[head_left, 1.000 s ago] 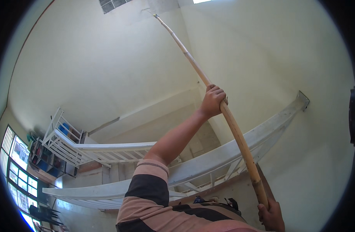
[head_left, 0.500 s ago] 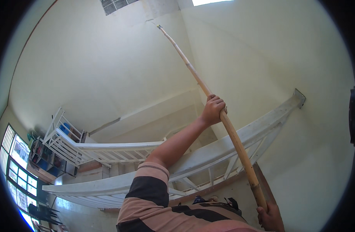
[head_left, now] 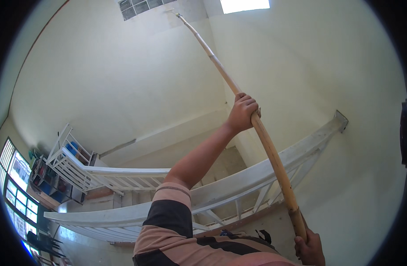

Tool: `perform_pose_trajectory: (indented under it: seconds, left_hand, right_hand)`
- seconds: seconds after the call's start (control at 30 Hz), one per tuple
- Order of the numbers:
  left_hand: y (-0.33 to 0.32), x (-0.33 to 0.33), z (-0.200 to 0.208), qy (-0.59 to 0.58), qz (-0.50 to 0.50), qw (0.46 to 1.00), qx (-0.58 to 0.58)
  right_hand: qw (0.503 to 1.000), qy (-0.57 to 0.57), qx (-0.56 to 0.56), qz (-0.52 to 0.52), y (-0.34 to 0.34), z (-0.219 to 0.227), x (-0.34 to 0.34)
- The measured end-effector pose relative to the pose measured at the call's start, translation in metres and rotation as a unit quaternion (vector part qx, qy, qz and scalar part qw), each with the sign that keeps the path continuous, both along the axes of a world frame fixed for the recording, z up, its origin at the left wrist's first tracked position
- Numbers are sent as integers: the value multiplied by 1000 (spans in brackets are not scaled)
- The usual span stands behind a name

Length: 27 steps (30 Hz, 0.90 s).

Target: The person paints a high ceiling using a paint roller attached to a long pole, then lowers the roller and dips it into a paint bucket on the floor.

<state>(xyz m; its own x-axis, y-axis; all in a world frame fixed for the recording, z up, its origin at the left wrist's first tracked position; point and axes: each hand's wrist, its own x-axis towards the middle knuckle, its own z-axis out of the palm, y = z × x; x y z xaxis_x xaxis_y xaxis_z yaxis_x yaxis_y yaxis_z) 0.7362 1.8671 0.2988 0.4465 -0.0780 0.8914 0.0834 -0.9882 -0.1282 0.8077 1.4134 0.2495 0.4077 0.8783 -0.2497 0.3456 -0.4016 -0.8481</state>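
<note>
A long bamboo pole (head_left: 274, 157) slants up and away over the stair railing. My left hand (head_left: 244, 112) is wrapped round its middle, with the arm stretched out in a striped sleeve. Low at the right, my right hand (head_left: 311, 249) grips the pole close to its bottom end. Fixed at the far tip is what looks like a small paint roller (head_left: 170, 11) on a thin wire frame, too small to make out well. It is at the high wall (head_left: 123, 75), just right of a grid of grey blocks (head_left: 141, 8), where a greyer patch shows.
A white handrail (head_left: 239, 177) crosses in front of me, beneath the pole, and a second white railing (head_left: 128, 170) runs beyond it along the stairs. A bright window opening (head_left: 244, 4) is at the top. Shelves (head_left: 55, 181) and barred windows (head_left: 21, 195) stand at the lower left.
The pole's tip has moved up the wall, closer to the block grid. My left hand has risen slightly with it, still gripping. The whole view has shifted slightly.
</note>
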Motion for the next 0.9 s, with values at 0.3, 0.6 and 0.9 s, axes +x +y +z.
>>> perform_pose_trajectory:
  seconds: [0.3, 0.6, 0.9]
  left_hand:
    - [33, 22, 24, -2, 1, 1000, 26]
    - [57, 34, 22, -11, 0, 1000, 25]
    - [60, 40, 3, -19, -3, 1000, 4]
  right_hand:
    - [997, 55, 42, -45, 41, 11, 9]
    - [983, 153, -1, -98, 65, 23, 19]
    - [984, 147, -32, -99, 60, 21, 27]
